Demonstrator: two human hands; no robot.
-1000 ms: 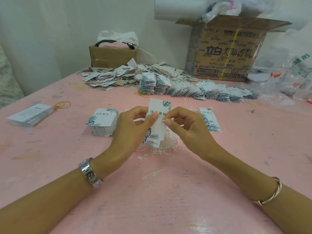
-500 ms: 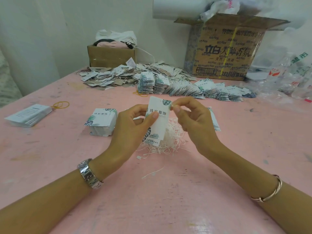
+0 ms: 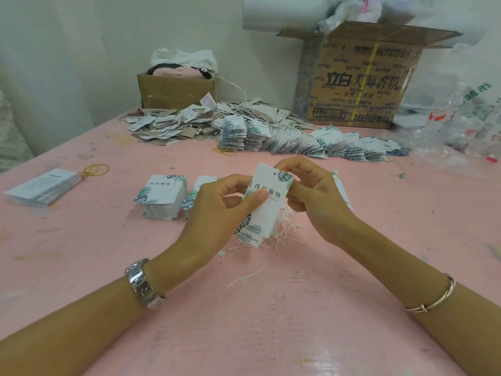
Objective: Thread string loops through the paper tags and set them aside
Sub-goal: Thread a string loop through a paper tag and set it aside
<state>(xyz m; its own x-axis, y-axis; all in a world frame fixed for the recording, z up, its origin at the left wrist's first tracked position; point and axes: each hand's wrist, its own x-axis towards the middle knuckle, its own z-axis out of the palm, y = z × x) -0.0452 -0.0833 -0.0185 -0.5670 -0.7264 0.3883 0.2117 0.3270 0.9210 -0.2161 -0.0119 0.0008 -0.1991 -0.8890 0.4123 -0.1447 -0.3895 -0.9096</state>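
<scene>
On tag, left grip, right grip

A single view looks out from the person's head, facing forward and down across the pink table. It sits close over both forearms, with the left hand and right hand at a paper tag mid-frame (straight edges bow slightly). It reaches as far as the cardboard box and the far wall.
</scene>
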